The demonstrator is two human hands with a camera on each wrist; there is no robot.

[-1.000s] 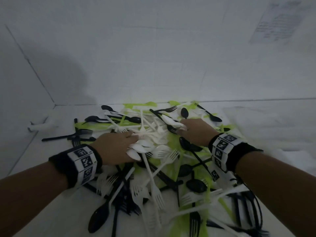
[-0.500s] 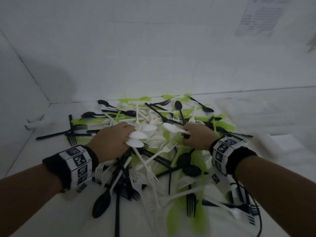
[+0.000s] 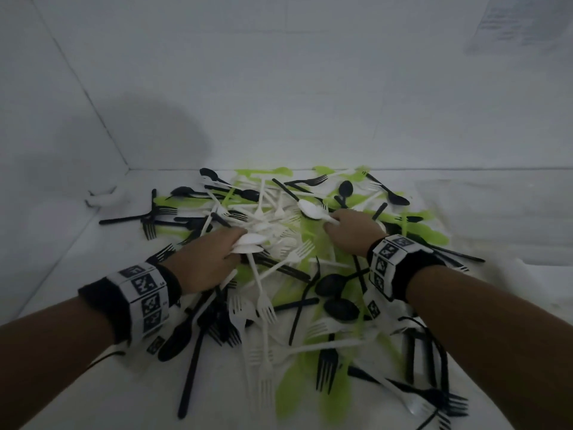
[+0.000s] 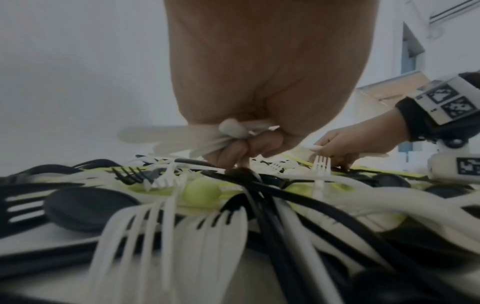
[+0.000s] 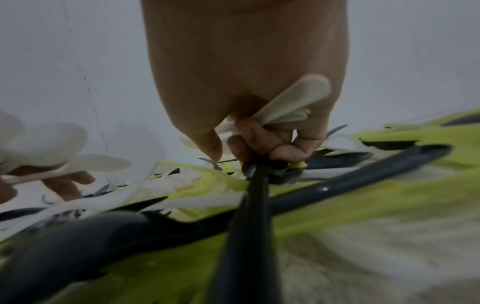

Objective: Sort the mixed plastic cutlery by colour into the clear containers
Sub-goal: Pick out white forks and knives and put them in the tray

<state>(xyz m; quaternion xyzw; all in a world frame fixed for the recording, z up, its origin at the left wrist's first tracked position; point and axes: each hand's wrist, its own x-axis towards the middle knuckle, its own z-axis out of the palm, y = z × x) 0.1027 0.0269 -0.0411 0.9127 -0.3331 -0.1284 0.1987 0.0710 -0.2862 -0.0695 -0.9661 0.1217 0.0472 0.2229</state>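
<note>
A tangled pile of white, black and lime-green plastic cutlery (image 3: 279, 274) covers the white surface. My left hand (image 3: 214, 259) rests on the pile's left-middle and grips a bunch of white spoons (image 3: 248, 243); the left wrist view shows their handles (image 4: 202, 139) fanned out of my curled fingers (image 4: 249, 148). My right hand (image 3: 350, 234) is at the pile's upper right, holding a white spoon (image 3: 311, 209) whose bowl points left. In the right wrist view white handles (image 5: 291, 102) stick out of its fist (image 5: 259, 139), fingertips down on a black piece (image 5: 259, 176). No clear container is in view.
White walls close the surface at the back and left, meeting in a corner (image 3: 127, 169). A small white object (image 3: 105, 197) lies near that corner. Black forks (image 3: 434, 398) spill toward the near right. Bare white surface (image 3: 77, 274) lies left of the pile.
My right hand moved back and right, now holding a white spoon up off the pile. My left hand stayed on the pile with its bunch of white spoons. The camera view shifted slightly.
</note>
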